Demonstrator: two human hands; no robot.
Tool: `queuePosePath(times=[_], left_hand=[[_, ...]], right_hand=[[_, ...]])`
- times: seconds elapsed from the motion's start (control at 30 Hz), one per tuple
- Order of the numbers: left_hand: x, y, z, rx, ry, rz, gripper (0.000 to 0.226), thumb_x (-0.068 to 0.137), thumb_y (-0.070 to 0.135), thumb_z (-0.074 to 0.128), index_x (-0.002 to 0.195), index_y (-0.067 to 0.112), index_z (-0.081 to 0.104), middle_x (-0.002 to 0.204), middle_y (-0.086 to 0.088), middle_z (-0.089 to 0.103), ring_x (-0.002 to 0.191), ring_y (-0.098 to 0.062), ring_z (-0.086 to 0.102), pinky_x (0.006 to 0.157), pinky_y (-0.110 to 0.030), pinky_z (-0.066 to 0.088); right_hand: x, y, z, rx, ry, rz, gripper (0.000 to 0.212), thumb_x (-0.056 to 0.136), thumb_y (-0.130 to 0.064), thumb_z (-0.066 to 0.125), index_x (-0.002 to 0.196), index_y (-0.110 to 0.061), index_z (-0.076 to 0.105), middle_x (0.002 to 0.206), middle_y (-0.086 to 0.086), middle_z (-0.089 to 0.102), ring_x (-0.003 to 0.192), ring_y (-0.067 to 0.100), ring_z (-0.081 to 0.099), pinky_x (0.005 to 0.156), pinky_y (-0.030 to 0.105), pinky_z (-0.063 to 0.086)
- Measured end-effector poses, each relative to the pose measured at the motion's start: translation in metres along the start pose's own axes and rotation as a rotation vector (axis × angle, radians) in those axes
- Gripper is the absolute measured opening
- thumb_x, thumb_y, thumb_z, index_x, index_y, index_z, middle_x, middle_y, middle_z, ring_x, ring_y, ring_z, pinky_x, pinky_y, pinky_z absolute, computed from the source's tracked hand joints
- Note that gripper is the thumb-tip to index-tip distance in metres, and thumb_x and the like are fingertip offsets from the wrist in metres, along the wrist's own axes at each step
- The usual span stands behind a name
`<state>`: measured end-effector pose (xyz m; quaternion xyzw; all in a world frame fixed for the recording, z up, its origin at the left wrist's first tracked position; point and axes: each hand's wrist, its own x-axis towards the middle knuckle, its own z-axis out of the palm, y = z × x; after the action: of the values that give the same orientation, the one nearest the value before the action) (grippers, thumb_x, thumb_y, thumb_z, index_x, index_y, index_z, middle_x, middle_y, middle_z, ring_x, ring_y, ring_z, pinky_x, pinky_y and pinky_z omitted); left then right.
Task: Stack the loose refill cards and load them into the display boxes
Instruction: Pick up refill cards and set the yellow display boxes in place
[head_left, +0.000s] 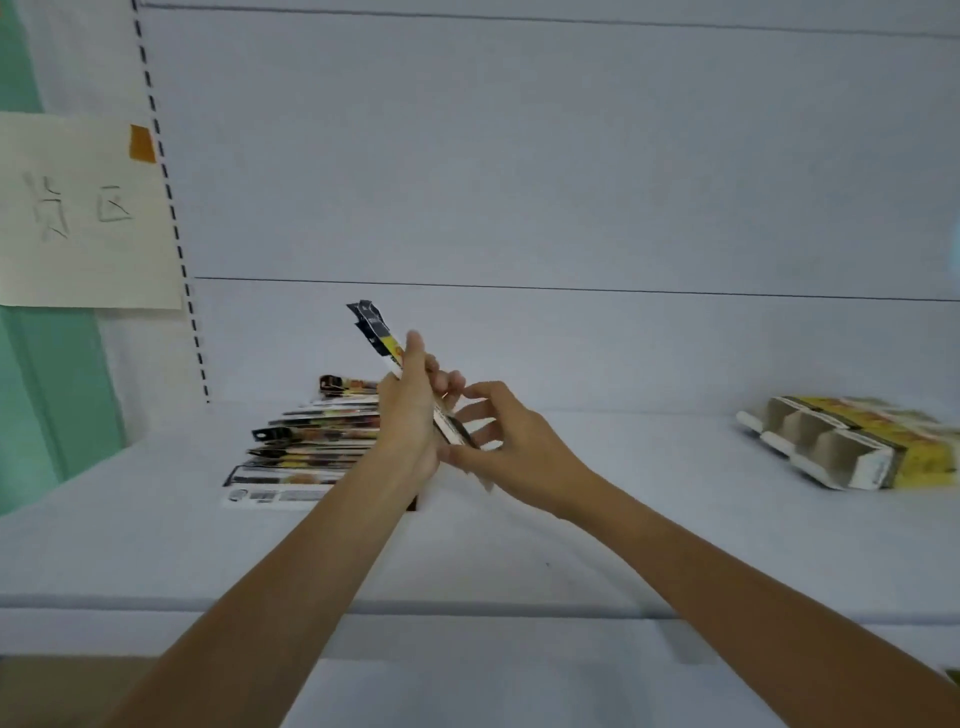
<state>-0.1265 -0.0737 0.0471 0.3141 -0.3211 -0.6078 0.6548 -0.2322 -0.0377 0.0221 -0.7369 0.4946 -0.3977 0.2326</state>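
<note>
My left hand (409, 415) grips the tilted cards (381, 336); my right hand (514, 441) pinches their lower end. Their print is too blurred to read.

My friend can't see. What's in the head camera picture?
A left hand grips a thin stack of cards, tilted up above a white shelf, while the right hand pinches its lower end. More loose cards lie in a row on the shelf behind, and a yellow divided box lies far right.

Dim, flat light — soft blur (edges bowed)
</note>
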Motion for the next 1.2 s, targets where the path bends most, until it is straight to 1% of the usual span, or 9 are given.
queuePosePath(times=[0.13,0.27,0.37,0.43,0.53,0.67,0.8,0.93,1.2], left_hand=[[-0.027,-0.050,0.046,0.409,-0.215,0.002,0.045,0.094,0.048,0.039,0.071,0.015,0.059,0.080,-0.002,0.068,0.082,-0.015,0.062,0.091,-0.035,0.045],[-0.067,-0.074,0.083,1.018,-0.385,-0.061,0.064,0.089,0.063,0.032,0.086,0.012,0.070,0.083,0.001,0.073,0.076,-0.013,0.068,0.069,-0.025,0.045],[-0.091,-0.086,0.108,1.499,-0.494,0.360,0.042,0.086,0.053,0.051,0.075,0.016,0.068,0.071,0.006,0.069,0.064,-0.012,0.066,0.066,-0.024,0.047],[-0.092,-0.094,0.124,1.672,-0.547,0.799,0.035,0.085,0.051,0.053,0.100,0.020,0.063,0.098,0.005,0.065,0.091,-0.015,0.059,0.076,-0.025,0.040],[-0.069,-0.114,0.133,2.042,-0.727,0.951,0.056,0.088,0.058,0.042,0.134,0.026,0.035,0.129,0.002,0.048,0.118,-0.019,0.043,0.099,-0.033,0.030],[-0.048,-0.134,0.137,1.936,-0.786,0.921,0.022,0.097,0.042,0.032,0.095,0.020,0.036,0.091,0.005,0.051,0.074,-0.017,0.046,0.065,-0.028,0.033],[-0.038,-0.140,0.151,1.772,-0.778,0.811,0.020,0.097,0.039,0.036,0.088,0.021,0.035,0.072,0.010,0.040,0.072,-0.018,0.044,0.062,-0.029,0.030],[-0.041,-0.155,0.168,1.795,-0.781,0.791,0.020,0.097,0.036,0.036,0.088,0.018,0.038,0.074,0.007,0.041,0.072,-0.020,0.043,0.064,-0.029,0.030],[-0.031,-0.165,0.173,1.843,-0.800,0.663,0.038,0.091,0.056,0.034,0.108,0.022,0.040,0.093,0.006,0.055,0.082,-0.021,0.051,0.070,-0.032,0.037]], right_hand=[[-0.036,0.024,-0.063,-0.243,-0.001,0.073,0.017,0.085,-0.018,0.055,0.099,-0.025,0.048,0.077,-0.008,0.051,0.064,0.007,0.048,0.051,0.013,0.035],[-0.072,0.065,-0.120,-0.604,0.135,0.163,0.011,0.087,-0.031,0.052,0.083,-0.020,0.050,0.083,0.002,0.061,0.075,0.022,0.054,0.059,0.028,0.035],[-0.095,0.099,-0.162,-0.764,0.139,0.212,0.017,0.085,-0.031,0.055,0.071,-0.022,0.050,0.082,0.004,0.064,0.074,0.024,0.056,0.062,0.025,0.036],[-0.103,0.112,-0.180,-0.780,0.087,0.169,0.015,0.083,-0.028,0.058,0.072,-0.020,0.052,0.080,0.006,0.063,0.071,0.023,0.053,0.063,0.026,0.039],[-0.107,0.115,-0.196,-0.663,0.066,0.078,0.014,0.080,-0.021,0.065,0.092,-0.014,0.061,0.073,-0.005,0.059,0.068,0.014,0.051,0.064,0.028,0.043],[-0.109,0.111,-0.226,-0.453,0.113,0.025,0.028,0.072,-0.030,0.078,0.093,-0.020,0.064,0.076,-0.012,0.060,0.066,0.001,0.053,0.060,0.011,0.039],[-0.107,0.122,-0.246,-0.015,0.321,0.118,0.032,0.085,-0.048,0.057,0.091,-0.017,0.066,0.095,-0.004,0.067,0.089,0.011,0.063,0.084,0.027,0.046],[-0.091,0.130,-0.242,0.203,0.529,0.182,0.041,0.098,-0.035,0.039,0.082,-0.008,0.066,0.087,0.005,0.069,0.079,0.016,0.066,0.078,0.027,0.047],[-0.099,0.161,-0.313,-0.303,0.499,0.205,0.024,0.092,-0.026,0.052,0.078,-0.009,0.063,0.079,0.003,0.065,0.074,0.013,0.058,0.059,0.008,0.040]])
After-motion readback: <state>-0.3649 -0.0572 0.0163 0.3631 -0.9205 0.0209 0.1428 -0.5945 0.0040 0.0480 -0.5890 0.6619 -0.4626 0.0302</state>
